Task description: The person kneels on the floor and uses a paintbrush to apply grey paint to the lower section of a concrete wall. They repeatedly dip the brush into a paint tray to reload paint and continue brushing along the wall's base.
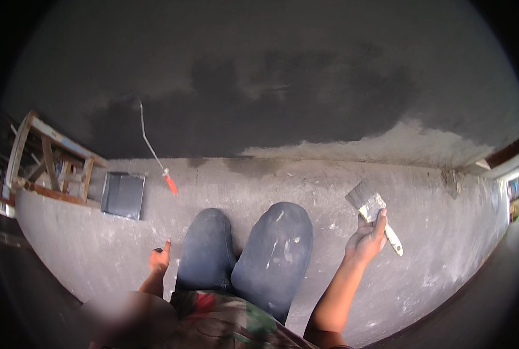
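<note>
Flat paintbrush, held to the right of the person's knees. It is probably light; the pale handle looks rigid, while the dark bristles should flex under pressure. The ferrule is crusted with whitish residue and may feel rough, or slick if damp; little about the brush suggests fragility. The best hold is likely at the handle's neck, just behind the ferrule, thumb opposing fingers.

The right hand grasps the brush about there: the thumb lies along the near right side, the fingers on the left and partly hidden beneath. The bristles project beyond the fingertips, up and leftward; the handle's end emerges below the thumb. Whether the bristle tips touch anything cannot be told.

Farther out, the left hand shows no held object beside the left knee; one digit extends, but how tightly the others curl cannot be told. Beyond it, on the grey floor, lies a dark rectangular tray; near this stands an orange-handled wire tool, inclined toward the darkened wall.
</note>
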`<action>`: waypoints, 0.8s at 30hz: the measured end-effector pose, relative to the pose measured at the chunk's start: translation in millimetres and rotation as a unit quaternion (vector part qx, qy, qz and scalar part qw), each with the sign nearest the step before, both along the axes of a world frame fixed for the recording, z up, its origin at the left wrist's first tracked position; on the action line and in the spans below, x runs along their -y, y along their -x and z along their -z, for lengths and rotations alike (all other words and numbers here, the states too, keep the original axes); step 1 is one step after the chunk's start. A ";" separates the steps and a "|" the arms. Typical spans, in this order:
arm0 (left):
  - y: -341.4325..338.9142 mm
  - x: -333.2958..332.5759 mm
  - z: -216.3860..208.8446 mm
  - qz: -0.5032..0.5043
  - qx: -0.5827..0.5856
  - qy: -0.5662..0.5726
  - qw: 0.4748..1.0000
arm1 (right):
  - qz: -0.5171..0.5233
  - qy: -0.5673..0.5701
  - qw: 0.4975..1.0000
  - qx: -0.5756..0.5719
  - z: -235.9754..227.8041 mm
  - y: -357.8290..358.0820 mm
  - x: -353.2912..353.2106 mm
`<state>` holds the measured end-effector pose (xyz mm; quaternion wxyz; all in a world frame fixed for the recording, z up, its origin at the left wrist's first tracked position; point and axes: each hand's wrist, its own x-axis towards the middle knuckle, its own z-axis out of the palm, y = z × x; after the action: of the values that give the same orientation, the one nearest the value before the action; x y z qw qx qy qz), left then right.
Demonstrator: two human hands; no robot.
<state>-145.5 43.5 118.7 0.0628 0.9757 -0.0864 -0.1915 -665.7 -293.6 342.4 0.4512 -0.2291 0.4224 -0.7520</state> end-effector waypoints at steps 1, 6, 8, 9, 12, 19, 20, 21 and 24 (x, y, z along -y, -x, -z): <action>-13.8 -23.8 8.9 -0.022 -0.041 0.015 0.999 | -0.023 0.003 1.000 0.010 -9.3 -12.6 14.7; 42.6 -42.8 6.5 -0.087 0.072 0.079 0.990 | -0.118 0.046 0.992 -0.021 -30.9 -39.7 80.5; 48.6 -46.7 -4.1 -0.115 0.123 0.088 0.982 | -0.142 0.041 0.989 0.008 -30.4 -47.7 100.0; 45.2 -48.3 -10.3 -0.129 0.098 0.104 0.981 | -0.153 0.038 0.987 0.022 -28.6 -52.6 108.3; 43.6 -59.7 -28.6 -0.161 0.057 0.144 0.975 | -0.142 -0.013 0.989 0.043 -20.7 -65.6 123.1; 12.9 9.1 -83.5 -0.100 0.077 0.348 0.929 | -0.281 -0.170 0.944 0.003 37.1 -81.3 122.2; 7.0 31.8 -101.3 -0.066 0.058 0.384 0.919 | -0.318 -0.174 0.931 -0.044 34.9 -92.1 115.9; 11.0 62.1 -126.2 -0.026 -0.003 0.412 0.911 | -0.352 -0.177 0.915 -0.089 31.8 -109.7 107.8; 64.1 139.2 -207.3 0.025 -0.188 0.471 0.861 | -0.457 0.054 0.764 -0.452 18.5 -187.8 75.4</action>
<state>-209.6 -95.7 326.0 0.5255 0.7725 -0.1773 -0.3093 -477.9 -369.0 324.0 0.4849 -0.7326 0.3814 -0.2875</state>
